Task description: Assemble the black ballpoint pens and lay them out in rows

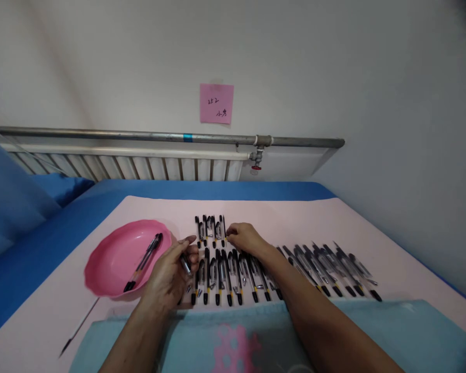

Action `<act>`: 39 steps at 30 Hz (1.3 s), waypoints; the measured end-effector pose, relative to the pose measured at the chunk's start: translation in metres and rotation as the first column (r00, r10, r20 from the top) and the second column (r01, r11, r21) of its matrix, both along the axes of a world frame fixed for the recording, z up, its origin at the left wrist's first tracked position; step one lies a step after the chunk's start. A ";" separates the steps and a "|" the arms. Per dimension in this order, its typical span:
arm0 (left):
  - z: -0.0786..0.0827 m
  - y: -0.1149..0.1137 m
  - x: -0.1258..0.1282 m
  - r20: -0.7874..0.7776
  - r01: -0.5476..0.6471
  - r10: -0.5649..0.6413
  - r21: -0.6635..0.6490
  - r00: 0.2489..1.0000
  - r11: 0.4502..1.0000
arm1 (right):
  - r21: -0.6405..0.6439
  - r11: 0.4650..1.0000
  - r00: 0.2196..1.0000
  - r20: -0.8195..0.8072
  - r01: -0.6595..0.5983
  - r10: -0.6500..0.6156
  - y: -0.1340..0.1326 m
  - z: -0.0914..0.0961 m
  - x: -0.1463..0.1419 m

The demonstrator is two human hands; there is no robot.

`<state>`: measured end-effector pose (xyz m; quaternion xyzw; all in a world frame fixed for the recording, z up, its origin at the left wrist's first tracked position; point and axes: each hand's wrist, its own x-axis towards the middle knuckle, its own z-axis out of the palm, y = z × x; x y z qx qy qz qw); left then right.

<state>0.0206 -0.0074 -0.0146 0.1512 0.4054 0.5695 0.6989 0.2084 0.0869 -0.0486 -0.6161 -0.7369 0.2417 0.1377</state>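
Several black-and-clear pens (225,272) lie in rows on a pink table cover (295,217). My left hand (171,274) is curled round a pen part (185,265) just left of the near row. My right hand (245,238) reaches to the far short row of pens (210,230), its fingertips pinched at the right end of that row. More pens (334,269) lie fanned out to the right of my right forearm.
A pink bowl (112,254) holding two pens (144,260) stands at the left. A thin ink refill (79,326) lies at the near left. A light blue towel (236,336) covers the near edge. Behind are a radiator (140,167), a pipe and a pink note (216,103) on the wall.
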 end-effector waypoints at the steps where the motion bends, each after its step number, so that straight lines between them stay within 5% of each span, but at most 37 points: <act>1: 0.000 0.000 0.000 0.000 -0.002 0.002 0.002 1.000 1.000 | -0.001 1.000 1.000 -0.001 0.001 -0.001 0.000 0.000 0.000; 20: 0.002 0.000 0.001 0.005 -0.007 0.007 -0.010 1.000 1.000 | 0.049 0.999 0.997 -0.078 0.000 0.004 0.002 -0.001 0.006; 26: 0.002 0.000 0.004 0.005 -0.070 0.070 0.064 0.998 0.995 | 0.120 0.993 0.987 -0.157 -0.007 0.026 -0.017 0.028 -0.011; 30: -0.003 0.002 0.007 0.021 -0.147 0.146 0.178 0.989 0.973 | 0.068 0.970 0.872 -0.428 -0.232 0.239 -0.052 0.048 -0.045; 35: -0.010 0.005 0.007 0.013 -0.287 0.297 0.302 0.955 0.909 | 0.006 0.985 0.793 -0.592 -0.170 0.141 -0.074 0.050 -0.068; 39: -0.011 0.003 0.012 -0.047 -0.287 0.315 0.298 0.948 0.910 | -0.002 0.975 0.717 -0.677 -0.224 0.163 -0.078 0.045 -0.076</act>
